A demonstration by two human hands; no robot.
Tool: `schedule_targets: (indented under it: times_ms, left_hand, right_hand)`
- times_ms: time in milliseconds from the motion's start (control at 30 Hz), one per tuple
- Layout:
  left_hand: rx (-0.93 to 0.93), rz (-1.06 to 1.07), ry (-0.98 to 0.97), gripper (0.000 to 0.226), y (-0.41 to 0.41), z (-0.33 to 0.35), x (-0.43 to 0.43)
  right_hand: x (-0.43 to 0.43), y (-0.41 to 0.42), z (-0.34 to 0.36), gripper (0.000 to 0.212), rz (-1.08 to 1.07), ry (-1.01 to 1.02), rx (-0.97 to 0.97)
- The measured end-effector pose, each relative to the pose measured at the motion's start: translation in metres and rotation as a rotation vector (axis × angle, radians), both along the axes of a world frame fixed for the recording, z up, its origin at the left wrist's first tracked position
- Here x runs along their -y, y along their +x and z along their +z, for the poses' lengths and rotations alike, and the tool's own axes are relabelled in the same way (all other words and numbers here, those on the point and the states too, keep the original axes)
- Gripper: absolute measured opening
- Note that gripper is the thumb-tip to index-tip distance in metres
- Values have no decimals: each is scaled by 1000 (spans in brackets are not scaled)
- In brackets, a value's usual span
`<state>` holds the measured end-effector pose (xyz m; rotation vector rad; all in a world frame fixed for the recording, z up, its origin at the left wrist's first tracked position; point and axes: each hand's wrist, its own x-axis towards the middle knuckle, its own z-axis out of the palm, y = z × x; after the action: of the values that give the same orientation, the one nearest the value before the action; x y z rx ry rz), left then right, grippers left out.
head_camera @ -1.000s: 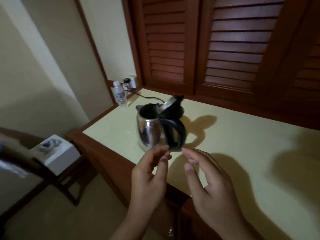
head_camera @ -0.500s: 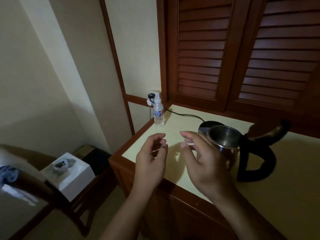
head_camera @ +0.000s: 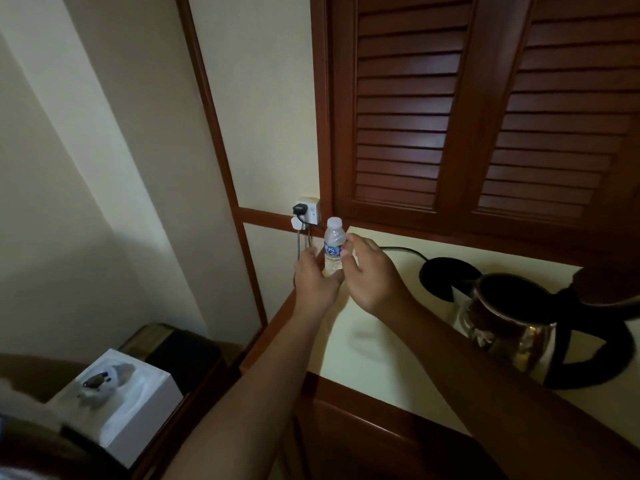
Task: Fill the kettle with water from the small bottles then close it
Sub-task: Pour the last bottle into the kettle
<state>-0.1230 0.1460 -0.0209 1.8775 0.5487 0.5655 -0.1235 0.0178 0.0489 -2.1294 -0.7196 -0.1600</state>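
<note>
While both hands meet at the small bottle (head_camera: pixel 333 249) in the centre of the frame, the head view shows the left hand (head_camera: pixel 313 278) wrapped round its lower body and the right hand (head_camera: pixel 369 275) pinching it at the label, just under the white cap (head_camera: pixel 334 223). The bottle is at the far left corner of the tabletop (head_camera: pixel 398 341), close to the wall socket (head_camera: pixel 308 211). The kettle (head_camera: pixel 512 327) waits with its lid up at the right of the frame, well apart. My judgement of the risks: a thin bottle squeezed hard may spurt once uncapped, and water spilled near the socket or the black base (head_camera: pixel 446 271) would be hazardous.
</note>
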Motion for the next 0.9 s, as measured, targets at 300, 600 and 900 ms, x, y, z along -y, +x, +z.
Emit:
schedule_targets:
  times_ms: [300,600,900]
  left_hand:
    - [20,-169,-48,61,53,-16,-15]
    - [202,-285,-220,41,-22,-5,32]
    - [283,-383,-304,41,-114,24,77]
  right_hand:
    - [-5,42,15,48,-67,-199,16]
    - [15,37,31,41,-1,-310,228]
    - [48,-19,82,70,10,-630,592]
